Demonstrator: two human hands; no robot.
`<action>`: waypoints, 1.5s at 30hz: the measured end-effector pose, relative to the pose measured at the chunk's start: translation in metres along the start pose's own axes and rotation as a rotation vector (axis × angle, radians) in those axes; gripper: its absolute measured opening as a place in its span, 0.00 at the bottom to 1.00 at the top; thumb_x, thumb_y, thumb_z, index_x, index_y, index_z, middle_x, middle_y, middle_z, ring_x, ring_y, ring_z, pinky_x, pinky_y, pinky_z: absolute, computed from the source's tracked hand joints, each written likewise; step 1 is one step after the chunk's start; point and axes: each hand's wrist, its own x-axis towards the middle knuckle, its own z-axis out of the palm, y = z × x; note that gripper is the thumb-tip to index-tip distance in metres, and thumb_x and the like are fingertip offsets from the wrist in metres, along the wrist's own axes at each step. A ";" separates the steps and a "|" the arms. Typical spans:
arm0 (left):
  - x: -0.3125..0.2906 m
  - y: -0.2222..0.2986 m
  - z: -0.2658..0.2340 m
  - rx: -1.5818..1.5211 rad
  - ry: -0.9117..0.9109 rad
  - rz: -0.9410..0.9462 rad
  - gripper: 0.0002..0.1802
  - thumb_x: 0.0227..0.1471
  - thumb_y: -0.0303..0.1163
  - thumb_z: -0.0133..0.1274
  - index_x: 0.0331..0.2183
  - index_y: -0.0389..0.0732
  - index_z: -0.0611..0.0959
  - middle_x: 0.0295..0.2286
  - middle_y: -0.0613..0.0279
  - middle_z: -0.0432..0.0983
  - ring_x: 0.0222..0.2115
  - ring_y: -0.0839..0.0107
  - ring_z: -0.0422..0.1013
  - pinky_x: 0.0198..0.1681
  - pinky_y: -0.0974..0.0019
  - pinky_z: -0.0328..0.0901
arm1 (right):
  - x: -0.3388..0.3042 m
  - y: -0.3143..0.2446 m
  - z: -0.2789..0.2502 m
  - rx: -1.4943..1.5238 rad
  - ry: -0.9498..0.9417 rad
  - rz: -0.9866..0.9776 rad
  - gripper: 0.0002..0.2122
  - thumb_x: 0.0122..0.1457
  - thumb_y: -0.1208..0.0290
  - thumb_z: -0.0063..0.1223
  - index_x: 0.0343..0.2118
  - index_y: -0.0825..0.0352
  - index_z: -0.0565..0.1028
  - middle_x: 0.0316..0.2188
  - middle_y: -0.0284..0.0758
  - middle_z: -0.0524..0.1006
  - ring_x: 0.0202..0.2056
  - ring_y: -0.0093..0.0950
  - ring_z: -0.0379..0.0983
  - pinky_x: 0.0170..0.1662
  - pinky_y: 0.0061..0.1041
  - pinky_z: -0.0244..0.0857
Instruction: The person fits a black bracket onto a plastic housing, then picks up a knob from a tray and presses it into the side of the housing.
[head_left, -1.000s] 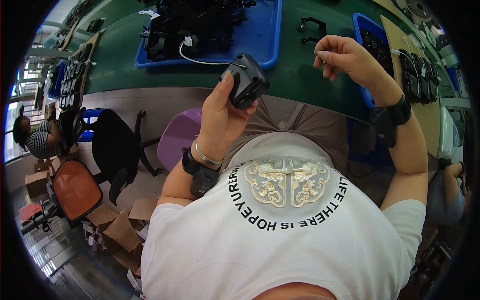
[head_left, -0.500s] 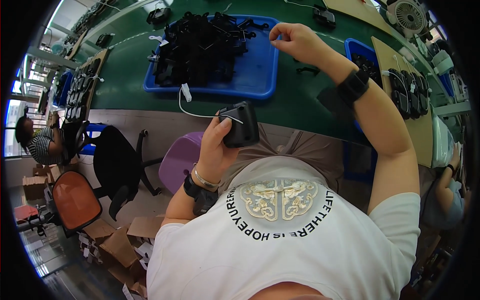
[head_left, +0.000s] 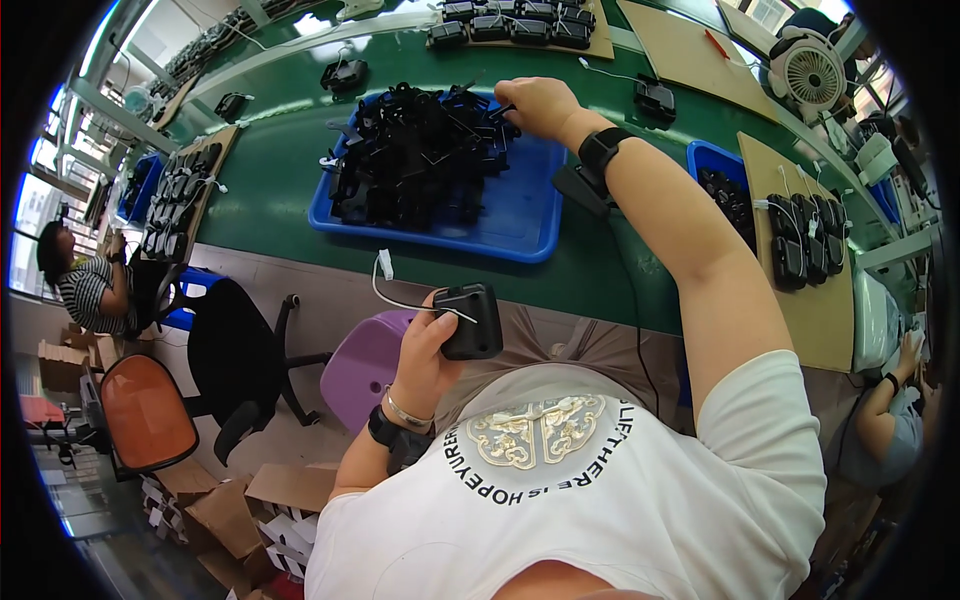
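Note:
My left hand [head_left: 425, 355] grips a black box-shaped device [head_left: 470, 322] in front of the table edge. A thin white cable with a white connector [head_left: 385, 265] curves out over the device's face. Stretched forward, my right hand [head_left: 543, 106] is at the far right side of a blue tray [head_left: 530, 240]. Its fingers are closed at a small black plastic part [head_left: 503, 112] on the edge of the pile; the fingertips are partly hidden. A heap of similar black plastic parts [head_left: 415, 160] fills the tray's left and middle.
Black devices lie on boards at the right [head_left: 787, 240], left [head_left: 180, 200] and far side [head_left: 510, 25]. A second blue bin [head_left: 715, 160] stands right of the tray. A fan [head_left: 808, 75] is at far right. A purple stool [head_left: 360, 365] and office chair [head_left: 235, 350] stand left.
My right hand has moved left, from beyond the tray's right edge to the black parts. The view has shifted, showing more of the table's far side. My left hand still holds the device.

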 end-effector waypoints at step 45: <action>0.004 0.004 0.015 0.022 -0.078 -0.268 0.26 0.46 0.34 0.49 0.48 0.34 0.66 0.35 0.55 0.71 0.31 0.69 0.73 0.31 0.70 0.71 | -0.002 -0.015 -0.042 -0.301 -0.256 -0.166 0.11 0.44 0.70 0.50 0.34 0.58 0.73 0.25 0.36 0.76 0.32 0.37 0.73 0.33 0.34 0.67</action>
